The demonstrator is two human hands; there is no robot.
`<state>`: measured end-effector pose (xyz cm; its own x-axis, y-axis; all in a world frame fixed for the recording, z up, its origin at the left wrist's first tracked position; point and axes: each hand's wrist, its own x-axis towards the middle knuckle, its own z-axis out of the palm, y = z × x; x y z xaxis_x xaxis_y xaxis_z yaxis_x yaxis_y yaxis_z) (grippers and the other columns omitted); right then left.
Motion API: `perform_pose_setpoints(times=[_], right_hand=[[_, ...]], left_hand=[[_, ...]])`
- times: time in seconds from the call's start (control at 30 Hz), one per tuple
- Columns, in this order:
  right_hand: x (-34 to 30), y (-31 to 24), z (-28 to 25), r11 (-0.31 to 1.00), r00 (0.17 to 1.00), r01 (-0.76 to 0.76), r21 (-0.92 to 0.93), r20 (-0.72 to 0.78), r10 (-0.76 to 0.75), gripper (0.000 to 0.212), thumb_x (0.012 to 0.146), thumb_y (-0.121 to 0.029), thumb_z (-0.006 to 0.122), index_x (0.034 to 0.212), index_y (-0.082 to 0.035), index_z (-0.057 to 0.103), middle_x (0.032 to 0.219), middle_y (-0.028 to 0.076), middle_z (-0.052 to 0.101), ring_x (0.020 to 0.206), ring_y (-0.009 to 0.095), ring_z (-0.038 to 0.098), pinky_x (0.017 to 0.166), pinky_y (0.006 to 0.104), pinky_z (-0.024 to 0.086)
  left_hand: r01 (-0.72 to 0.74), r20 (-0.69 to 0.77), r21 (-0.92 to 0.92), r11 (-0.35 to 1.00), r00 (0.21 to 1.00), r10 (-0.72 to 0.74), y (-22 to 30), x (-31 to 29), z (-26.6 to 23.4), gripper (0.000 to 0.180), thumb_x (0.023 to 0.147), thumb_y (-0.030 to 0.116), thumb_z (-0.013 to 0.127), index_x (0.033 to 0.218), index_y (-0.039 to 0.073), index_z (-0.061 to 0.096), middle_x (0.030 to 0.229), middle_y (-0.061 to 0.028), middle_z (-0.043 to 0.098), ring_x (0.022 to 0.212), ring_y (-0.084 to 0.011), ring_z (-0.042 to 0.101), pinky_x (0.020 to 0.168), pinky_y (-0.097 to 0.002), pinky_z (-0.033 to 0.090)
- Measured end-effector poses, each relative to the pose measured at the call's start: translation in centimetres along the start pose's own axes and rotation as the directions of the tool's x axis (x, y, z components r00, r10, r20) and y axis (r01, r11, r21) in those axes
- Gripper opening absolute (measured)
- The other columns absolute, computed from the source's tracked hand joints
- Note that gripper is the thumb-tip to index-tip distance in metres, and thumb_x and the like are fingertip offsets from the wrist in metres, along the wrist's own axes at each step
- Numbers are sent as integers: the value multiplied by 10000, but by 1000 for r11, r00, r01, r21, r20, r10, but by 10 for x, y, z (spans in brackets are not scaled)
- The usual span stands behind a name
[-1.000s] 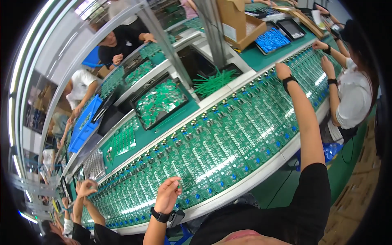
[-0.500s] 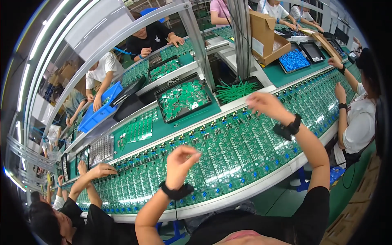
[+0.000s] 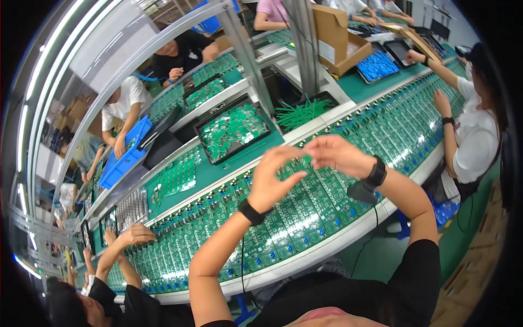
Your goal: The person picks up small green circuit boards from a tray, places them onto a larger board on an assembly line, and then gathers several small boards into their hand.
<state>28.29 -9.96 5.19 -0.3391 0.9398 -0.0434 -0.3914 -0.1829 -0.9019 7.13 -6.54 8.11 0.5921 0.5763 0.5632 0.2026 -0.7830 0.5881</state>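
Observation:
A long row of green circuit boards (image 3: 289, 218) lies side by side below my hands, with blue parts near the close edge and dark parts along the far edge. My left hand (image 3: 272, 177) hovers above the boards, its fingers bent forward and its thumb well apart from them. Its fingertips meet those of my right hand (image 3: 340, 155). The right thumb and fingers are pinched together; anything between them is too small to make out. Each wrist wears a black band (image 3: 376, 171) with a cord running down.
Beyond the row stand a black tray (image 3: 213, 161) of small green boards, a pile of green strips (image 3: 302, 113), an open cardboard box (image 3: 331, 46) and a bin of blue parts (image 3: 377, 66). A metal post (image 3: 304, 49) rises behind. Co-workers' hands (image 3: 136, 234) reach in at both sides.
My left hand has moved up and right, its thumb now spread from the fingers. My right hand has come down and left from near the green strips. The fingertips now meet. The view has shifted slightly.

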Motion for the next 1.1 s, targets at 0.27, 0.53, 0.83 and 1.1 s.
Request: perform_pose_setpoints(times=[0.27,0.53,0.83,1.1], right_hand=[[-34,-11,-235,741,597,-54,-669,-617,-513,159,749,-12,557,905,-37,561,757,63,574,699,154,584,612,273,482],[-37,-3,-275,472,455,-367,-801,-598,-660,146,746,21,499,873,-42,535,693,82,552,629,199,579,541,324,441],[-33,-2,-283,69,497,-577,-813,-418,-761,168,714,29,464,840,-68,517,693,130,528,700,332,535,609,412,420],[-28,-1,-280,64,471,-558,-828,-379,-796,156,725,35,464,833,-69,506,742,140,531,720,334,538,615,418,421]], left_hand=[[563,-292,429,707,827,-481,-189,-7,-67,392,710,183,666,1076,99,553,886,-63,623,785,-167,602,680,-320,471],[567,-137,576,589,777,-614,-222,-11,-70,245,669,184,691,898,134,619,822,-32,623,754,-210,590,697,-366,447],[519,-362,724,454,846,-391,-198,-4,-55,226,629,185,725,795,90,603,735,-51,602,764,-223,584,669,-363,451],[561,-233,614,556,801,-551,-217,-5,-63,179,640,169,711,778,93,626,746,-65,622,737,-237,598,643,-344,463]])
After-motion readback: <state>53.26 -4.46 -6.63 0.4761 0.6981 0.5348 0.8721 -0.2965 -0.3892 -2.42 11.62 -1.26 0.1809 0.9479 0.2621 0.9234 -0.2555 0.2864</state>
